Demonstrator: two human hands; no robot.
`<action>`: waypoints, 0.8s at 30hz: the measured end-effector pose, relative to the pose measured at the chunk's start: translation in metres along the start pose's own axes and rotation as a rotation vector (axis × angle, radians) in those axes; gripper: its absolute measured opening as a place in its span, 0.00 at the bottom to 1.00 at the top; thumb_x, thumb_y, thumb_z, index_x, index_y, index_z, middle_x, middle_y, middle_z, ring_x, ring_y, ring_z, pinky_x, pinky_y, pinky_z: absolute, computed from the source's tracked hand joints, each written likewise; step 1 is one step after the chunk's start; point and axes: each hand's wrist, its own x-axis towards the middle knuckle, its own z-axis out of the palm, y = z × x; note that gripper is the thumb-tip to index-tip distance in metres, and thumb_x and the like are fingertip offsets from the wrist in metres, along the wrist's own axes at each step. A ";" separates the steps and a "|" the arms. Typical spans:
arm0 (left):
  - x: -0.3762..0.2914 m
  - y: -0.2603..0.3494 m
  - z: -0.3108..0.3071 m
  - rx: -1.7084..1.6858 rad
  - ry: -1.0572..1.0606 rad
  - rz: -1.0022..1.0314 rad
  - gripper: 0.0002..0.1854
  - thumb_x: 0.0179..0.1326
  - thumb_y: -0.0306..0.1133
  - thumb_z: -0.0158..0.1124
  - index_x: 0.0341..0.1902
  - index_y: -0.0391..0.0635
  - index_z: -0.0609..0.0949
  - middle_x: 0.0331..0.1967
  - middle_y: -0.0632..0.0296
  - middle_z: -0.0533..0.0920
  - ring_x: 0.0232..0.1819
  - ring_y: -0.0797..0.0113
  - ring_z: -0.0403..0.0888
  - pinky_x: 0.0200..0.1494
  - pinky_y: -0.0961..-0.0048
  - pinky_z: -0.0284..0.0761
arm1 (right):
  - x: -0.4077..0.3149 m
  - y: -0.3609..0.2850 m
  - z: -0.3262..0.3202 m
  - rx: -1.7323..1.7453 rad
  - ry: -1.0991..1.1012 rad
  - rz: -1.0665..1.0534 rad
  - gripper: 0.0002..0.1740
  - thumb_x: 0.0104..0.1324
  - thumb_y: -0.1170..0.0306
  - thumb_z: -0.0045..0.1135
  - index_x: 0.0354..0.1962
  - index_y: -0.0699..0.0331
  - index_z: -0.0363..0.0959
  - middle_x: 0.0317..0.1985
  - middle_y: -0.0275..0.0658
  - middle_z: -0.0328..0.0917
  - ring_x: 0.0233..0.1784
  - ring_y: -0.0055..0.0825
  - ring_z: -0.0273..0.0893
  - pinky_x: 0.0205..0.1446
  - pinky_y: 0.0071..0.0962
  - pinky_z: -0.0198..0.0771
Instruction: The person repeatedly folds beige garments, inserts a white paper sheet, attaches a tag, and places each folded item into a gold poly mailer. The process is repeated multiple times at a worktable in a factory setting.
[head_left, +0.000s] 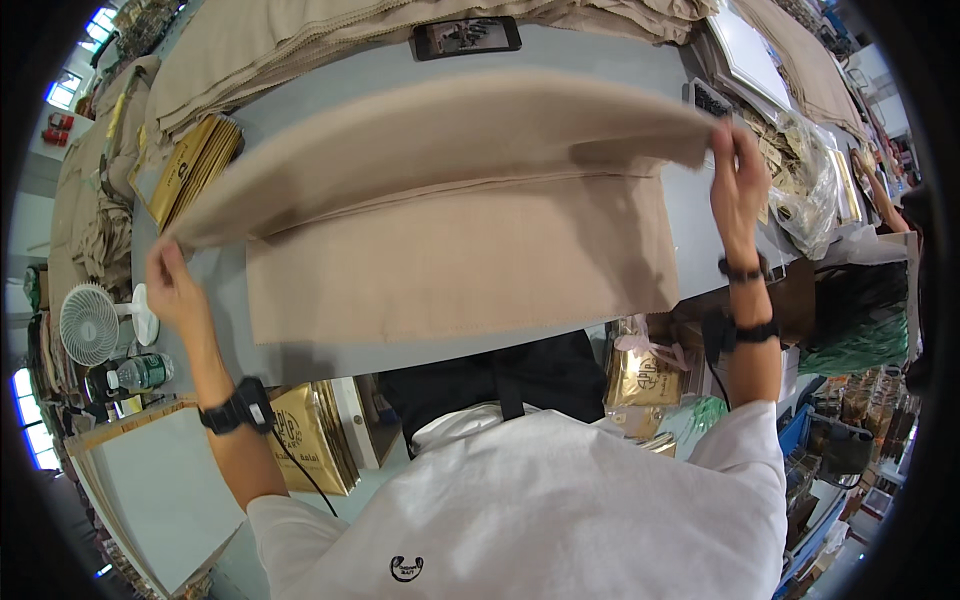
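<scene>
A beige fabric piece (465, 255) lies on the grey table (585, 60), its lower part flat and its far part lifted in a blurred arc. My left hand (176, 289) pinches the raised edge at its left corner, beyond the table's left part. At the right, my right hand (739, 176) grips the other corner of that edge between thumb and fingers. The lifted part hangs between both hands and casts a shadow on the flat part. Both wrists wear black bands.
Stacked beige fabric (300, 37) and a smartphone (466, 37) lie at the far side. Gold packets (195, 169) sit at the left, near a white fan (90, 324) and a plastic bottle (141, 373). Clear plastic bags (810, 187) are on the right. Another person's arm (881, 191) shows at far right.
</scene>
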 end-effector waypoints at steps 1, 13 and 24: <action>-0.020 -0.006 -0.016 0.029 -0.030 -0.063 0.17 0.78 0.40 0.62 0.52 0.35 0.85 0.42 0.62 0.86 0.46 0.75 0.80 0.53 0.76 0.75 | -0.026 -0.003 -0.015 -0.021 -0.063 0.015 0.13 0.78 0.65 0.59 0.43 0.68 0.81 0.36 0.41 0.84 0.35 0.25 0.78 0.44 0.25 0.72; -0.080 -0.036 -0.030 0.101 -0.419 -0.451 0.22 0.71 0.42 0.70 0.55 0.33 0.86 0.46 0.57 0.89 0.45 0.72 0.83 0.52 0.74 0.78 | -0.101 -0.022 -0.022 0.062 -0.546 -0.056 0.09 0.73 0.69 0.63 0.43 0.66 0.84 0.47 0.43 0.87 0.51 0.43 0.82 0.57 0.38 0.75; -0.039 -0.027 0.025 -0.011 -0.409 -0.463 0.22 0.66 0.42 0.75 0.48 0.31 0.88 0.38 0.60 0.88 0.37 0.75 0.82 0.44 0.77 0.78 | -0.118 -0.016 0.046 -0.099 -0.615 -0.192 0.22 0.78 0.65 0.53 0.67 0.59 0.74 0.75 0.46 0.68 0.80 0.49 0.59 0.83 0.49 0.51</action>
